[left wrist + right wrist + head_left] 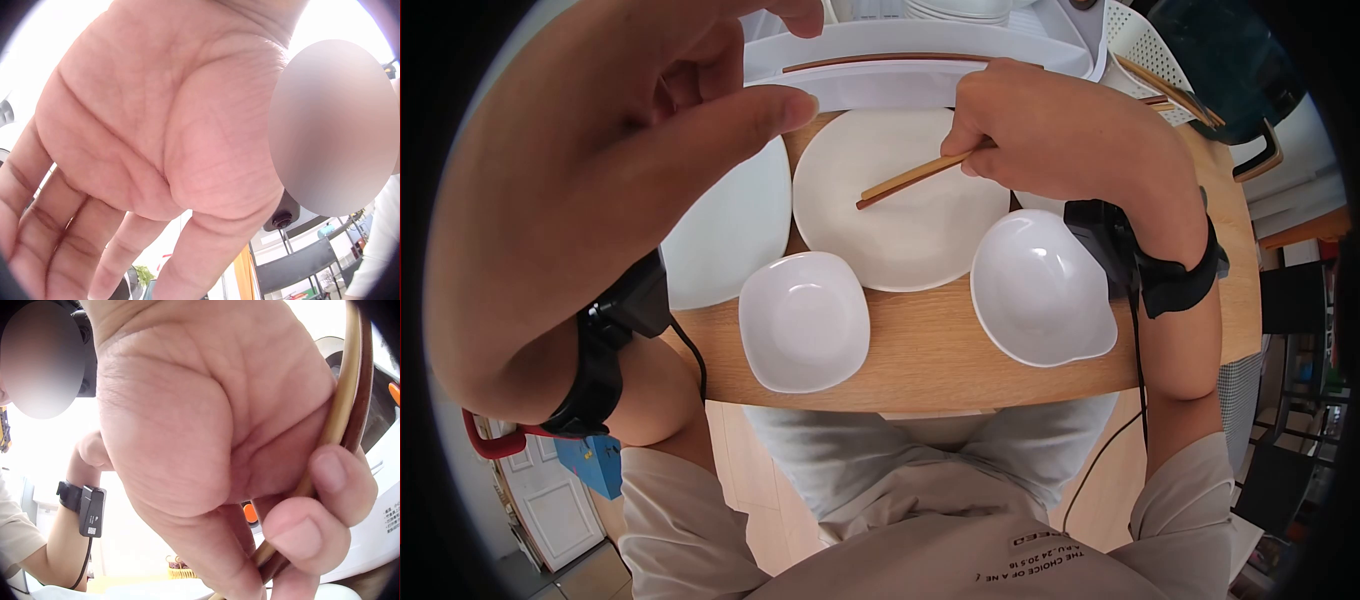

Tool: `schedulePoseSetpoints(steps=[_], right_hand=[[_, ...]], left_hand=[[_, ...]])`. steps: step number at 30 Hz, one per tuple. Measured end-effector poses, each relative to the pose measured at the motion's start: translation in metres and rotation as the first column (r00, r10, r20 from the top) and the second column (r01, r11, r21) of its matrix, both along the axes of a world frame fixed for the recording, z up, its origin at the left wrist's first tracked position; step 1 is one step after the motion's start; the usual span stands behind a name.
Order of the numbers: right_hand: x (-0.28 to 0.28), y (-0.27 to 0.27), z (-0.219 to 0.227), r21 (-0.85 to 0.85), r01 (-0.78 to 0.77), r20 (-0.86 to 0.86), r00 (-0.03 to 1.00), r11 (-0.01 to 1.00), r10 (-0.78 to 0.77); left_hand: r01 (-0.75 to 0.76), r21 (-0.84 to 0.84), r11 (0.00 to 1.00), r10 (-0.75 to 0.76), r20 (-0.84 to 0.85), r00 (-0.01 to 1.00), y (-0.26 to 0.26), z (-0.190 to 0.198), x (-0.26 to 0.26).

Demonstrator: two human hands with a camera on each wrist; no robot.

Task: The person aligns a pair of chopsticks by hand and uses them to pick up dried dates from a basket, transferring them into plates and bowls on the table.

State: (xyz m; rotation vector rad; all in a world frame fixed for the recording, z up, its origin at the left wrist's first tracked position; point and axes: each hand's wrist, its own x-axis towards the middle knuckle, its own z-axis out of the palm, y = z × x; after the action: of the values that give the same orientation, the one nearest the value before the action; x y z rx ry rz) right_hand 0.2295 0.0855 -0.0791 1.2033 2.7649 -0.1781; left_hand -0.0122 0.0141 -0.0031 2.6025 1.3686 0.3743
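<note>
In the head view my right hand grips a pair of chopsticks, their ends angled over the large round plate. The right wrist view shows thumb and fingers curled round the same chopsticks, one light and one dark. My left hand is raised at the upper left, holding nothing; its palm and loosely extended fingers fill the left wrist view. A white plate lies partly behind the left forearm. Nearer me are a squarish bowl and a lipped bowl.
Along the back stands a white tray with a long brown stick and stacked dishes behind. At the back right are a perforated basket holding chopsticks and a dark, handled container. The wooden table's front edge is near my lap.
</note>
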Motion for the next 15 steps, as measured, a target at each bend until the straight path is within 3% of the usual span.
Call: schedulePoseSetpoints(steps=[3, 7, 9, 15], right_hand=[[0.004, -0.001, -0.003, -0.005, 0.006, -0.072, 0.997, 1.0, -0.006], [0.005, -0.001, 0.001, -0.008, 0.027, -0.045, 0.999, 1.0, -0.027], [0.01, 0.001, -0.002, -0.024, 0.021, -0.134, 0.991, 0.999, -0.024], [0.015, 0.004, 0.0, 0.0, -0.013, -0.131, 0.991, 1.0, 0.013]], left_hand=[[0.003, -0.005, 1.0, -0.003, -0.009, 1.0, 0.0, 0.0, 0.001], [0.006, -0.014, 1.0, -0.006, -0.04, 0.999, 0.0, 0.002, 0.001], [0.018, -0.001, 1.0, -0.018, -0.054, 0.998, 0.0, 0.002, 0.0], [0.018, -0.021, 1.0, -0.019, -0.065, 0.998, 0.002, 0.002, -0.001]])
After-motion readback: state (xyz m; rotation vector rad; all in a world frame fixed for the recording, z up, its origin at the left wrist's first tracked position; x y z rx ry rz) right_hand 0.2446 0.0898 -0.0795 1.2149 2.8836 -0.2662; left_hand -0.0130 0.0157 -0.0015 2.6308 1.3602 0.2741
